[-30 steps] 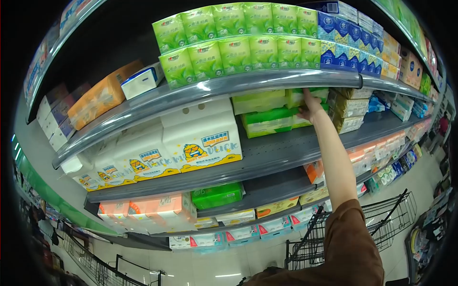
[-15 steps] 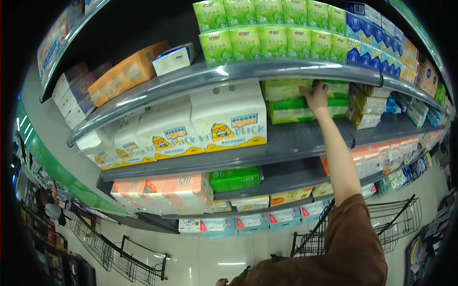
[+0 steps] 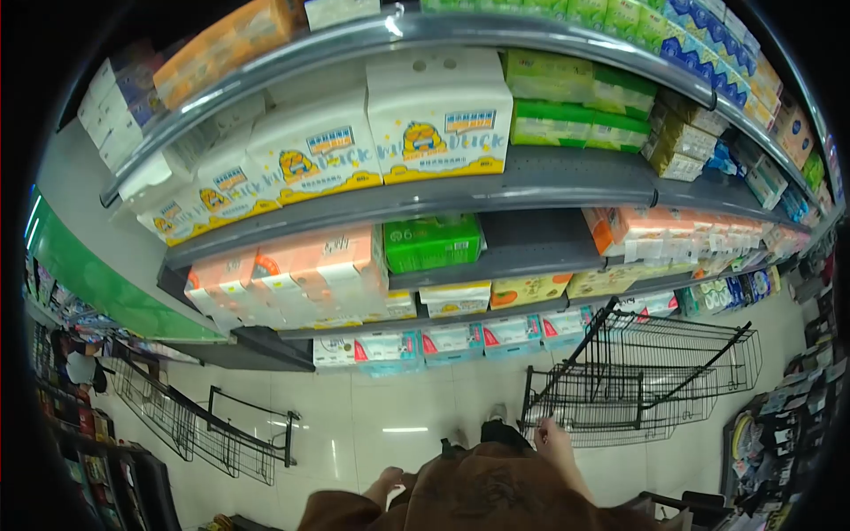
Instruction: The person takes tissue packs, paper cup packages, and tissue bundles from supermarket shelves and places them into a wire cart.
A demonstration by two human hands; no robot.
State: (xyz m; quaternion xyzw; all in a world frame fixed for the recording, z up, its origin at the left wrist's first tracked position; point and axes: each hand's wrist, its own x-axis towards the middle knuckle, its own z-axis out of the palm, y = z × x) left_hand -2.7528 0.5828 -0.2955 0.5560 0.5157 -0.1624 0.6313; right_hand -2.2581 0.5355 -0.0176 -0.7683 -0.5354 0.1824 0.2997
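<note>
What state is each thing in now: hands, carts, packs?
Right cart: standing upright
Left cart: standing upright
Right hand: by right cart, grip and contact unclear
Left hand: low in view, grip unclear
Duck packs: upright, in a row
Green packs: stacked two high beside duck packs
Gold packs: stacked
Left pink packs: side by side

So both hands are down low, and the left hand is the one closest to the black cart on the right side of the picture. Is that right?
Not quite. The head view shows the right hand, not the left hand, closest to that black cart. Both are down low, as you said.
</note>
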